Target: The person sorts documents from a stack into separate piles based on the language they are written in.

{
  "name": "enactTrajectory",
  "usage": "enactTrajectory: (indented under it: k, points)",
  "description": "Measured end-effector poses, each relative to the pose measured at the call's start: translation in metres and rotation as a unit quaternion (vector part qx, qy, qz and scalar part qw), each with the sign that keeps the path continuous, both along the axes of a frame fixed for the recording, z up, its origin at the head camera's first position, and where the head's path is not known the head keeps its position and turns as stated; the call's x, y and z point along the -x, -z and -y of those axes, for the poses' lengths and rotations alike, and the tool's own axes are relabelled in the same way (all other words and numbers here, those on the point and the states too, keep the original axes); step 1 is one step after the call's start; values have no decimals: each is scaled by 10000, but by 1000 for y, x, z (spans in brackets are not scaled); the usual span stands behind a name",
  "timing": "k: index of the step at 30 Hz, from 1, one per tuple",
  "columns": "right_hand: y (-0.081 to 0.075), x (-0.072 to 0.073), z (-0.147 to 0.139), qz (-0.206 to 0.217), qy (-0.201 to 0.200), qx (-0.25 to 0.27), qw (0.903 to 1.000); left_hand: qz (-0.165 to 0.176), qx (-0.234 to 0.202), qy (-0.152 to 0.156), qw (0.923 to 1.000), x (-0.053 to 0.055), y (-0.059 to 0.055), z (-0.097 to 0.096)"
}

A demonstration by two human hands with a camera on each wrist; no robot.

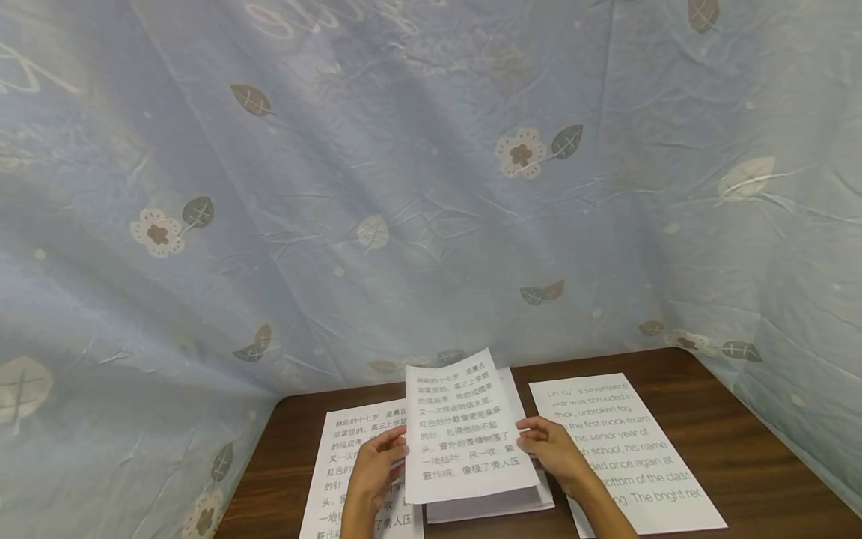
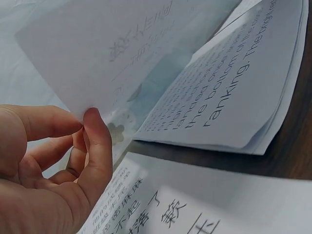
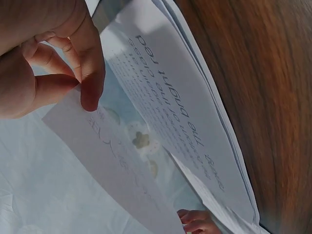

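Note:
A sheet of paper (image 1: pixel 461 434) printed with Chinese text is held up over a paper stack (image 1: pixel 488 507) in the middle of the table. My left hand (image 1: pixel 376 473) pinches the sheet's left edge between thumb and finger, as the left wrist view also shows at the sheet's corner. On the opposite edge, my right hand (image 1: pixel 555 454) pinches the sheet the same way. In the left wrist view, English text shows on the top page of the stack (image 2: pixel 229 97), below the raised sheet. The stack's far part is hidden behind the sheet in the head view.
To the left lies paper with Chinese text (image 1: pixel 323 479), partly under my left arm. Paper with English text (image 1: pixel 663 479) lies on the right, partly behind my right arm. The brown wooden table (image 1: pixel 761 457) meets a blue patterned cloth (image 1: pixel 431 187) at the back.

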State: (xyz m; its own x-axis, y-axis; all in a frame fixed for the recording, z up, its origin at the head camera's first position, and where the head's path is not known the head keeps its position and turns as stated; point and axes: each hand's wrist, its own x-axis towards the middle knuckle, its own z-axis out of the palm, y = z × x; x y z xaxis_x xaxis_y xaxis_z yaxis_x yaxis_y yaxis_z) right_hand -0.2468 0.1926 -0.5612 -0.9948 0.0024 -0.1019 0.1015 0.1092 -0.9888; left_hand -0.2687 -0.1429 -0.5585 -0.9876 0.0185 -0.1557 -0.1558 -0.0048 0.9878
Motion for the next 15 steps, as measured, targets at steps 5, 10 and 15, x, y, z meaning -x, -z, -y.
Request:
enactTrajectory:
  k: [5, 10, 15]
  points:
    - [2, 0, 7, 86, -137, 271, 9995, 46, -191, -54, 9998, -1, 2, 8]
    - [6, -1, 13, 84, -328, 486, 9982, 43, -512, -71, 9987, -2, 4, 17]
    - [12, -1, 21, 127, -442, 764, 9960, 36, -735, -56, 9973, -3, 5, 27]
